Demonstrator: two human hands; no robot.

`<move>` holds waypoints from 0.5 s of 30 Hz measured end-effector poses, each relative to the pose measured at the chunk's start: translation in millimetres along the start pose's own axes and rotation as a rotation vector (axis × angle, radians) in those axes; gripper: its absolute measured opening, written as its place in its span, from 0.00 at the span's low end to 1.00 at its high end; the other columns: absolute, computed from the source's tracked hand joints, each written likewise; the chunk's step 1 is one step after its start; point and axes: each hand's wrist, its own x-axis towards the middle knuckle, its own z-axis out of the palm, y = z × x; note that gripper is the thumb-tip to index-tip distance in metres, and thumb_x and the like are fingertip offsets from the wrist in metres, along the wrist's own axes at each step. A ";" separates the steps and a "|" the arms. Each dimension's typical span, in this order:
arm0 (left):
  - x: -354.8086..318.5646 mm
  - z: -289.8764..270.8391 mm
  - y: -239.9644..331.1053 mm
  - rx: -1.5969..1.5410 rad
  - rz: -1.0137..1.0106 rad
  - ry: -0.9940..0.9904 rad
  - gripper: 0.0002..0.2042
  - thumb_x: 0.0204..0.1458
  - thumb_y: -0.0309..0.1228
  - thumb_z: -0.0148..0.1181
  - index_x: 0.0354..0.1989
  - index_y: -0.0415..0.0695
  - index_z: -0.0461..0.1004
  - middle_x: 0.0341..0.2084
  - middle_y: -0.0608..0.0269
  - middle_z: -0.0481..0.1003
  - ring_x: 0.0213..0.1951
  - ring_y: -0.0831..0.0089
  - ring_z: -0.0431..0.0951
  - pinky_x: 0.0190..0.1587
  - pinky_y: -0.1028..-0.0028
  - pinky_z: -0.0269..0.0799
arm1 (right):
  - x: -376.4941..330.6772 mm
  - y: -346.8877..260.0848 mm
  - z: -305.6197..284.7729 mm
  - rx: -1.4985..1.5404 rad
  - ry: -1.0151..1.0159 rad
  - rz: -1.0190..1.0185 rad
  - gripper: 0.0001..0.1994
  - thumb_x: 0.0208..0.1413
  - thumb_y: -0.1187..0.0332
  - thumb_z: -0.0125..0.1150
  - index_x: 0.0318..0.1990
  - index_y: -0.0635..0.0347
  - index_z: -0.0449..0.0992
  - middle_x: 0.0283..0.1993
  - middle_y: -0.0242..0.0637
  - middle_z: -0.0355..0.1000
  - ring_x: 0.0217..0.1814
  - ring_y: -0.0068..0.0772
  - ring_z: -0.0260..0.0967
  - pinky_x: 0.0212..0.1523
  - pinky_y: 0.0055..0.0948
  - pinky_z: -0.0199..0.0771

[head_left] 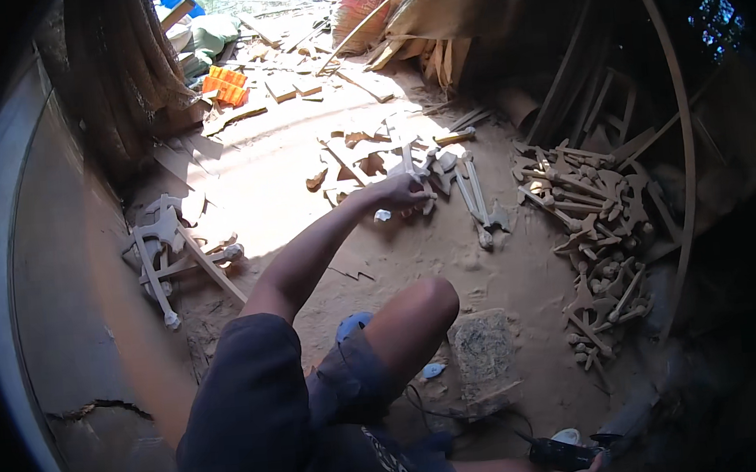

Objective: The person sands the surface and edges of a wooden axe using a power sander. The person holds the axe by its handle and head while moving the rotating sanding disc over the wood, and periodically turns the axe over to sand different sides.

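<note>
Left hand [401, 194] stretched far, fingers curled onto a pale wooden cutout [416, 173] | right hand [583, 470] near, gripping a black power tool [560, 455] | sandy floor [302, 171]

bare sandy floor [415, 251] open mid-scene, carved pile [594, 219] blocking right, wood scraps [363, 153] crowding ahead

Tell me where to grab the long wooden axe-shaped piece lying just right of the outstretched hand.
Grip the wooden axe-shaped piece around the middle of its straight, narrow handle, coming from above, nearer its left side where the left hand already is. The handle lies flat on the sandy ground, bare along its length, while the wider blade end near the bottom looks awkward to pinch.
</note>
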 end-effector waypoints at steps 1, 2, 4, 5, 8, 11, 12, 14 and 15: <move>-34.2 14.0 -21.4 0.128 0.037 -0.030 0.24 0.68 0.49 0.54 0.46 0.36 0.83 0.32 0.48 0.84 0.37 0.57 0.85 0.45 0.60 0.79 | -4.4 4.2 5.6 -0.008 -0.009 -0.006 0.21 0.61 0.48 0.62 0.44 0.58 0.78 0.39 0.38 0.76 0.39 0.36 0.76 0.40 0.36 0.81; -71.5 34.1 -34.3 0.031 -0.101 -0.088 0.24 0.67 0.48 0.54 0.47 0.35 0.83 0.33 0.48 0.84 0.38 0.57 0.85 0.46 0.59 0.79 | -5.3 4.3 8.1 -0.022 -0.015 -0.019 0.21 0.61 0.48 0.62 0.44 0.58 0.78 0.39 0.38 0.76 0.39 0.36 0.76 0.40 0.36 0.81; -151.1 61.8 -66.4 0.016 -0.333 -0.145 0.23 0.65 0.47 0.56 0.47 0.35 0.83 0.34 0.47 0.84 0.41 0.57 0.86 0.47 0.59 0.79 | -7.3 7.7 13.8 -0.048 -0.042 -0.023 0.20 0.61 0.48 0.62 0.44 0.58 0.78 0.39 0.38 0.76 0.39 0.36 0.76 0.40 0.36 0.81; -190.9 70.9 -92.9 0.102 -0.426 -0.147 0.22 0.63 0.46 0.58 0.47 0.35 0.83 0.35 0.47 0.84 0.43 0.57 0.86 0.48 0.60 0.79 | -11.5 12.7 18.2 -0.053 -0.050 -0.020 0.20 0.61 0.48 0.62 0.44 0.58 0.78 0.39 0.38 0.76 0.39 0.36 0.76 0.40 0.36 0.81; -305.1 96.7 -160.2 0.082 -0.809 0.159 0.20 0.60 0.45 0.59 0.45 0.38 0.84 0.39 0.44 0.84 0.47 0.52 0.85 0.53 0.57 0.79 | -19.6 18.1 29.1 -0.087 -0.074 -0.046 0.20 0.61 0.48 0.62 0.44 0.58 0.78 0.39 0.38 0.76 0.39 0.36 0.76 0.40 0.36 0.81; -397.8 91.4 -212.4 -0.015 -1.181 0.523 0.24 0.58 0.46 0.61 0.52 0.37 0.80 0.49 0.40 0.82 0.54 0.48 0.82 0.60 0.56 0.76 | -25.1 22.8 38.3 -0.104 -0.103 -0.046 0.20 0.61 0.48 0.62 0.43 0.59 0.78 0.39 0.38 0.76 0.39 0.36 0.76 0.40 0.36 0.81; -416.7 88.4 -227.1 -0.018 -1.190 0.526 0.24 0.58 0.46 0.61 0.52 0.37 0.80 0.49 0.40 0.82 0.54 0.48 0.82 0.60 0.56 0.76 | -25.6 23.5 40.8 -0.105 -0.109 -0.052 0.20 0.61 0.49 0.62 0.43 0.59 0.78 0.39 0.38 0.76 0.39 0.36 0.76 0.41 0.37 0.81; -437.4 76.1 -250.7 -0.108 -1.315 0.838 0.30 0.57 0.47 0.63 0.58 0.32 0.74 0.54 0.37 0.79 0.58 0.48 0.80 0.61 0.57 0.75 | -27.7 24.1 45.8 -0.099 -0.119 -0.059 0.20 0.61 0.49 0.62 0.43 0.59 0.78 0.39 0.38 0.76 0.39 0.36 0.76 0.41 0.37 0.81; -438.7 69.6 -263.1 -0.107 -1.315 0.839 0.30 0.57 0.47 0.63 0.58 0.32 0.74 0.54 0.37 0.79 0.58 0.48 0.80 0.61 0.57 0.75 | -28.3 23.3 45.7 -0.094 -0.120 -0.060 0.20 0.61 0.49 0.62 0.43 0.59 0.78 0.39 0.38 0.76 0.38 0.36 0.76 0.41 0.37 0.81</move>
